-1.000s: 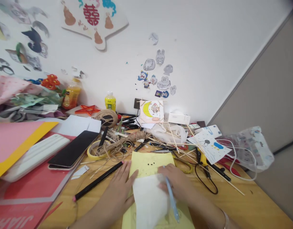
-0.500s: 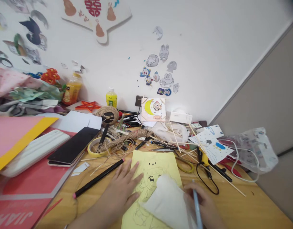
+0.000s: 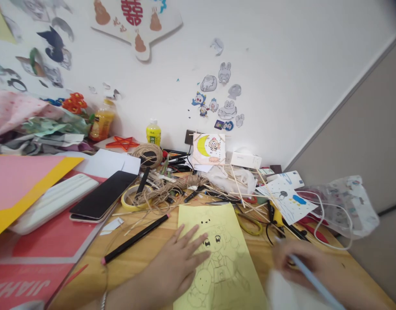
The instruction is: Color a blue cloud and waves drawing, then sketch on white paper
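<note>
My left hand (image 3: 177, 267) lies flat with fingers spread on the left edge of a yellow sheet (image 3: 224, 254) that bears an outline drawing of a cartoon figure. My right hand (image 3: 301, 262) is blurred, to the right of the sheet, closed around a light blue pen (image 3: 314, 280). A white sheet of thin paper (image 3: 288, 295) lies under that hand at the bottom right, off the yellow sheet.
A long black pen (image 3: 135, 238) lies left of my left hand. Behind are a phone (image 3: 103, 196), a tape roll (image 3: 131, 198), twine (image 3: 149, 155), wooden sticks (image 3: 239, 189), yellow-handled scissors (image 3: 252, 224), a plastic bag (image 3: 343, 202) and red and pink card (image 3: 30, 185).
My right hand drew the white paper off the yellow sheet to the right, uncovering the whole drawing. My left hand stayed pressed on the sheet.
</note>
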The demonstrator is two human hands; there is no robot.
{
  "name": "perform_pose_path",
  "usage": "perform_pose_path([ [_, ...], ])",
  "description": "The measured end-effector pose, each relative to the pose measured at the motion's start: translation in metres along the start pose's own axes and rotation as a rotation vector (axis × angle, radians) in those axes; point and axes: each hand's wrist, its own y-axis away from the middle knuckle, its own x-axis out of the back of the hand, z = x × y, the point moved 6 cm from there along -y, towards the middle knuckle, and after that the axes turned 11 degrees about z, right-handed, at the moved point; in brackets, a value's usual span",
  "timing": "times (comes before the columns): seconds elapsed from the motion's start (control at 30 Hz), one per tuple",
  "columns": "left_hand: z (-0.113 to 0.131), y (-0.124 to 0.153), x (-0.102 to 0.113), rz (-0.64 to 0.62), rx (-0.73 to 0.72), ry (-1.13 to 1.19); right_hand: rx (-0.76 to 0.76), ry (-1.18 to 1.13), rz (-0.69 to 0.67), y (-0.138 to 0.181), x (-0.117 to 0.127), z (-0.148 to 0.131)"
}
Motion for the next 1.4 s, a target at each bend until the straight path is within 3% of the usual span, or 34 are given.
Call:
perform_pose_path([
  [0.07, 0.009, -0.004, -0.002, -0.032, -0.063, 0.031, 0.129, 0.18, -0.209, -0.019, -0.04, -0.012],
  [0.2, 0.009, -0.011, 0.0, -0.014, -0.069, 0.015, 0.382, 0.401, -0.254, -0.05, -0.091, -0.007],
  [0.33, -0.015, -0.007, 0.015, 0.176, 0.094, -0.149, 0.643, 0.666, -0.219, -0.061, -0.118, 0.012],
  [0.4, -0.017, -0.003, 0.019, 0.274, 0.091, -0.173, 0.693, 0.7, -0.193, -0.065, -0.125, 0.015],
  [0.47, -0.01, -0.002, 0.013, 0.287, 0.019, -0.159, 0.723, 0.673, -0.155, -0.069, -0.128, 0.01],
  [0.57, 0.001, -0.002, -0.006, 0.146, -0.03, -0.166, 0.788, 0.61, -0.084, -0.076, -0.132, -0.002],
  [0.7, 0.004, -0.006, -0.016, -0.053, 0.047, -0.171, 0.844, 0.473, -0.038, -0.083, -0.133, -0.015],
  [0.87, -0.002, -0.006, -0.014, -0.197, 0.16, -0.127, 0.767, 0.312, -0.253, -0.075, -0.14, -0.008],
  [1.03, -0.023, 0.008, -0.017, -0.1, 0.321, -0.185, 0.693, 0.447, -0.444, -0.061, -0.149, 0.017],
  [1.13, -0.025, 0.012, -0.016, -0.051, 0.282, -0.151, 0.722, 0.497, -0.505, -0.058, -0.151, 0.018],
  [1.4, -0.017, 0.003, 0.004, -0.138, 0.252, -0.156, 0.765, 0.587, -0.628, -0.071, -0.158, 0.006],
])
